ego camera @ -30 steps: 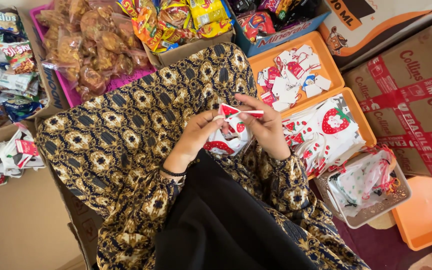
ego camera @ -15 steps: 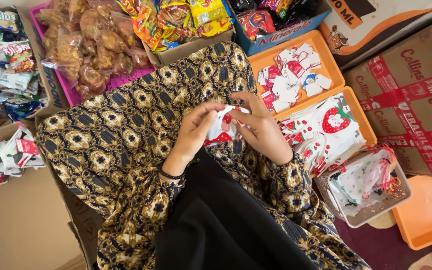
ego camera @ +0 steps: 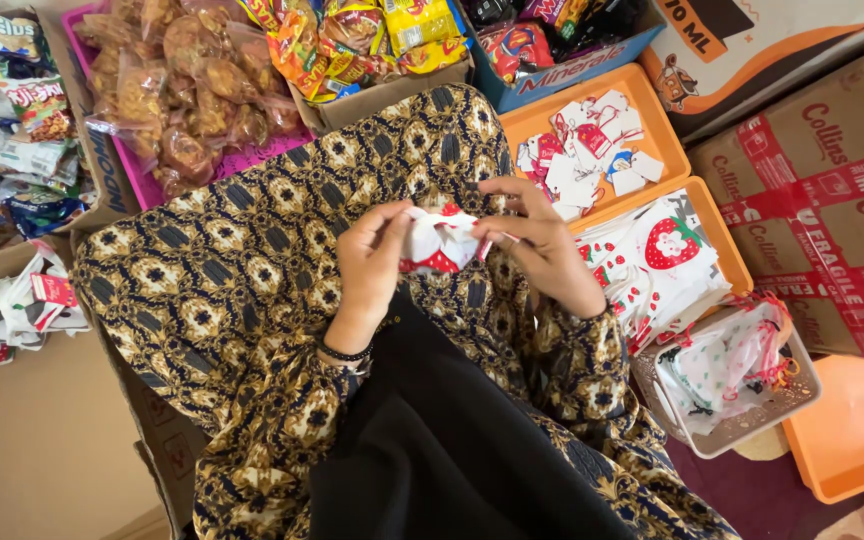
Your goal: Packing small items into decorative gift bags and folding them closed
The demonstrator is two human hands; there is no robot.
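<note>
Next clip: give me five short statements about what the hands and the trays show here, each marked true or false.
1. Both hands hold one small white and red pouch. True.
2. The left hand rests in the pink crate. False: it is at the pouch, over the patterned lap.
3. The upper orange tray holds small white and red tags. True.
4. The mesh basket sits to the person's left. False: it is to the right, beyond the right hand.
5. The lower orange tray holds strawberry-print bags. True.
</note>
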